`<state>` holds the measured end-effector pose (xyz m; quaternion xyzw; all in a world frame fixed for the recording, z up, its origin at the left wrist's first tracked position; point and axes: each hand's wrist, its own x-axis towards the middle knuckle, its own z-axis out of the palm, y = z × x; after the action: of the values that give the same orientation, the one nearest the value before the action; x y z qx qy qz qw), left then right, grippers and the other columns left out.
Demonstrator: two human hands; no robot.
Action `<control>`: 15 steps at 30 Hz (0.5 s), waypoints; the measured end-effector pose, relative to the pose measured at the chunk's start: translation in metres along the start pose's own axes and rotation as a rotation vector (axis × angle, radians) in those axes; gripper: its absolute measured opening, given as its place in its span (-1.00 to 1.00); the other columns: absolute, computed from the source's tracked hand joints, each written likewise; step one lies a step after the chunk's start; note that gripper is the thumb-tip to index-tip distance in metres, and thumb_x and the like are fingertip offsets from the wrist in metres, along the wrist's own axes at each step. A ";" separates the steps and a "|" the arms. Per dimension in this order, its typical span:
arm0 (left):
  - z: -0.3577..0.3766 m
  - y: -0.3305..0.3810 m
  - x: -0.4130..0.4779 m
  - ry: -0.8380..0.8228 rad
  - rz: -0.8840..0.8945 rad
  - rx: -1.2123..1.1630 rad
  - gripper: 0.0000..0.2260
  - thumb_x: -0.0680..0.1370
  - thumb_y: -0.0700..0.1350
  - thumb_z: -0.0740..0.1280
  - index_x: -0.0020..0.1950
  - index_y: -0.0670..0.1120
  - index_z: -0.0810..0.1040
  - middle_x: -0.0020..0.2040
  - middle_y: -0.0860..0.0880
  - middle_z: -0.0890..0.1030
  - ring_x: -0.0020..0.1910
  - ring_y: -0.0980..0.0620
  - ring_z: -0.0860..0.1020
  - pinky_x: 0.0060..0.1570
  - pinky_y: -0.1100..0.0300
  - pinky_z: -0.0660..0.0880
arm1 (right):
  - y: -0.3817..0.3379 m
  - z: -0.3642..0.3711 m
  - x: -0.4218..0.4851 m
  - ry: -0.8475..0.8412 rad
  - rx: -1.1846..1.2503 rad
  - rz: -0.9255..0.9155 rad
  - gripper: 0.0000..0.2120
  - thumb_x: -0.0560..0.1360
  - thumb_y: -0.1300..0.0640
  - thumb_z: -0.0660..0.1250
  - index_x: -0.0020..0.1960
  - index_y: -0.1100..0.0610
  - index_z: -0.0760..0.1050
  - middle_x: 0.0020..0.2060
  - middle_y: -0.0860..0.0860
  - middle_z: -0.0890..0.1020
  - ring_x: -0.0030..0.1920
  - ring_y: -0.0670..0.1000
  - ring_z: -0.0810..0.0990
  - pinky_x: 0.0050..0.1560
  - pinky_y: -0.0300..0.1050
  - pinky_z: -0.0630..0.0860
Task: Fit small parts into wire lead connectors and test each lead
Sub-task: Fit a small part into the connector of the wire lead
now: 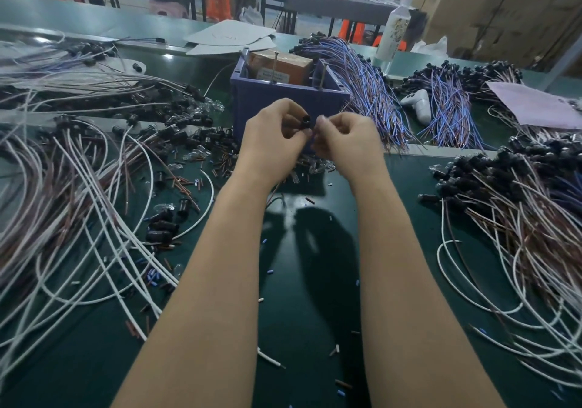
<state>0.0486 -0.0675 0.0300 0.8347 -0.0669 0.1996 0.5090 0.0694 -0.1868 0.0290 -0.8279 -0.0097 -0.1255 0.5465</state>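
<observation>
My left hand (273, 132) pinches a small black round connector (305, 122) between thumb and fingers, its open end turned toward my right hand. My right hand (346, 136) is closed right beside it, fingertips touching at the connector; what it pinches is too small and blurred to make out. Both hands hover above the green table (302, 250), just in front of a blue plastic box (252, 105). Small clear bulbs (315, 165) lie on the table under my hands.
Piles of white and brown leads with black connectors (78, 193) fill the left; a similar pile (519, 206) lies right. Blue-and-brown lead bundles (371, 92) lie behind the box. A white controller-shaped object (419, 103), a pink sheet (535, 105) and a bottle (393, 32) sit beyond.
</observation>
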 end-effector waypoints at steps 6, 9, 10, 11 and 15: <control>-0.002 -0.001 0.001 -0.017 0.030 -0.059 -0.88 0.49 -0.26 0.36 -0.04 -0.08 0.51 -0.17 0.09 0.58 -0.09 0.06 0.59 0.03 0.22 0.52 | 0.015 0.022 -0.013 -0.286 -0.620 0.072 -0.83 0.47 0.19 0.35 0.04 0.16 0.62 0.00 0.15 0.66 0.07 0.15 0.58 0.08 -0.09 0.51; -0.002 -0.002 0.002 -0.028 0.035 -0.060 -0.88 0.49 -0.26 0.36 -0.05 -0.07 0.50 -0.16 0.08 0.58 -0.08 0.06 0.60 0.04 0.20 0.53 | 0.016 0.028 -0.013 -0.269 -0.671 0.068 -0.82 0.47 0.25 0.29 0.05 0.18 0.59 0.01 0.16 0.65 0.08 0.19 0.57 0.09 -0.05 0.52; -0.001 -0.002 0.002 -0.032 0.036 -0.061 -0.88 0.49 -0.27 0.35 -0.05 -0.08 0.50 -0.16 0.09 0.58 -0.08 0.06 0.60 0.05 0.19 0.53 | 0.017 0.027 -0.012 -0.262 -0.664 0.061 -0.82 0.47 0.25 0.28 0.04 0.19 0.58 0.01 0.17 0.65 0.07 0.19 0.57 0.07 -0.07 0.52; -0.001 -0.002 0.002 -0.036 0.038 -0.065 -0.88 0.49 -0.27 0.35 -0.05 -0.08 0.50 -0.16 0.09 0.58 -0.07 0.05 0.60 0.05 0.18 0.53 | 0.017 0.026 -0.012 -0.254 -0.641 0.054 -0.83 0.47 0.26 0.28 0.02 0.20 0.58 0.00 0.17 0.65 0.06 0.18 0.57 0.01 -0.11 0.51; 0.000 -0.003 0.002 -0.024 0.048 -0.060 -0.87 0.48 -0.28 0.34 -0.07 -0.07 0.49 -0.17 0.08 0.57 -0.09 0.02 0.60 0.04 0.15 0.53 | 0.013 0.013 -0.008 -0.160 -0.334 0.064 -0.96 0.46 0.24 0.35 -0.15 0.14 0.52 -0.06 0.16 0.64 0.01 0.15 0.59 -0.05 -0.09 0.48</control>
<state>0.0514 -0.0656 0.0280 0.8196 -0.0989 0.1994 0.5279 0.0665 -0.1791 0.0111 -0.9145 -0.0058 -0.0415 0.4025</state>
